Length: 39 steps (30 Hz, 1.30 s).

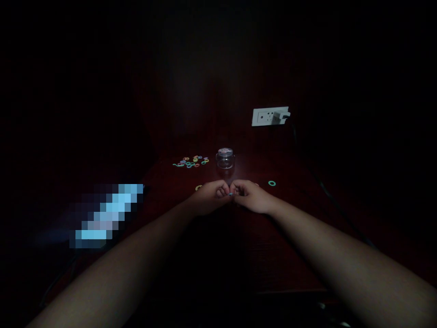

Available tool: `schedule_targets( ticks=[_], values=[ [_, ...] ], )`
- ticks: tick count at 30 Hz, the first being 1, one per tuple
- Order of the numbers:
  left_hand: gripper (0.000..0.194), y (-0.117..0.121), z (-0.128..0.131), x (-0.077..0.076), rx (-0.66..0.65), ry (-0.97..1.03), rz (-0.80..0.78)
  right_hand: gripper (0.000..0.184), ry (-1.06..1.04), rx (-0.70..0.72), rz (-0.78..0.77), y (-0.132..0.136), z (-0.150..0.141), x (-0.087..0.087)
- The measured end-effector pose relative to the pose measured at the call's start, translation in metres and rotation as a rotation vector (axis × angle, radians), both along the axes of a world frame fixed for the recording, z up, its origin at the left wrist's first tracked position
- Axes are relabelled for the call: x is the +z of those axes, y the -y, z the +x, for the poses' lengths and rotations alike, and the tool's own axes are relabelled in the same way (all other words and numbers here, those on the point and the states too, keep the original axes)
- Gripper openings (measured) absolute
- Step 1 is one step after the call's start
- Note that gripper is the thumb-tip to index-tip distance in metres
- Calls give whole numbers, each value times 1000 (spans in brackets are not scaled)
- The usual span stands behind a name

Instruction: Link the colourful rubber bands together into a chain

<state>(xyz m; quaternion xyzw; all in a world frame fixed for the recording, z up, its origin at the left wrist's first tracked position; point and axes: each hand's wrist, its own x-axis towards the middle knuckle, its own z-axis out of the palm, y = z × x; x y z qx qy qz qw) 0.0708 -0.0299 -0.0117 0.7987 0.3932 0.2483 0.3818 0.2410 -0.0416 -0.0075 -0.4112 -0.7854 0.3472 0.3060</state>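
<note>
My left hand and my right hand meet over the dark red table, fingers curled and thumb tips together. Both pinch a small blue hair tie, of which only a bit shows between the thumbs; the fingers hide the rest. Just beyond them stands a clear jar with its lid on. A green hair tie lies right of my right hand. Beside my left hand, a yellow hair tie is partly covered. Several coloured hair ties are spread farther back on the left.
A lit, pixelated screen is at the left. On the back wall, a white socket plate holds a plugged-in adapter. A dark cable runs along the right side. The surroundings are very dark.
</note>
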Motion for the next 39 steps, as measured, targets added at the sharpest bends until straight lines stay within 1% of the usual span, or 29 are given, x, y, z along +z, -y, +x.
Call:
schedule_targets(
  ticks=[5,11,19,25,39],
  values=[
    [22,-1,-1,0,-7,13,-13,4,-29,21,-22,-1,1,-2],
    [22,-3,-1,-4,-13,36,-4,5,-30,12,-13,0,0,-1],
    [25,-4,-3,-5,12,-12,32,4,-96,46,-32,-3,1,-5],
    [22,-2,-3,-1,50,-20,85,5,-187,57,-87,-6,1,-9],
    [18,1,0,6,56,83,90,5,-226,22,-76,-8,1,-11]
  ],
)
